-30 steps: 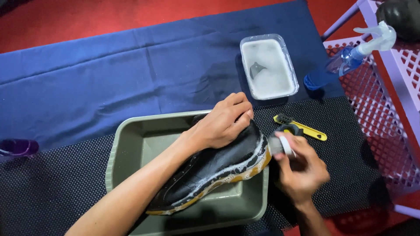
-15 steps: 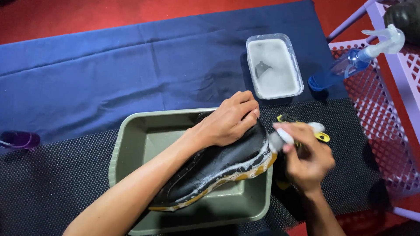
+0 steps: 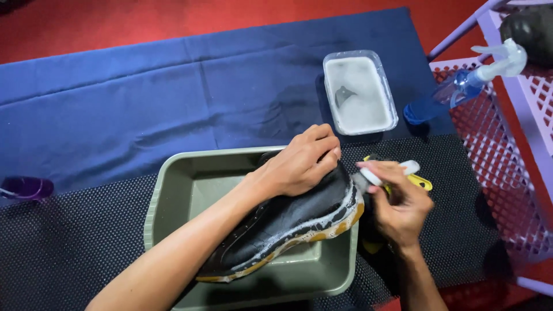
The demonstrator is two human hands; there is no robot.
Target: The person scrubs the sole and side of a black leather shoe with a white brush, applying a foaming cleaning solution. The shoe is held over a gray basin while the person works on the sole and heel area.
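The left hand [image 3: 299,164] gripped a black shoe [image 3: 288,224] lying tilted over the grey tub's [image 3: 173,196] right rim. The right hand [image 3: 403,204] clutched a white brush [image 3: 391,173] at its toe. A soapy container [image 3: 360,92] sat beyond, on the blue cloth [image 3: 144,98].

Red floor [image 3: 173,23] under blue cloth [image 3: 144,98], black mat [image 3: 69,253]
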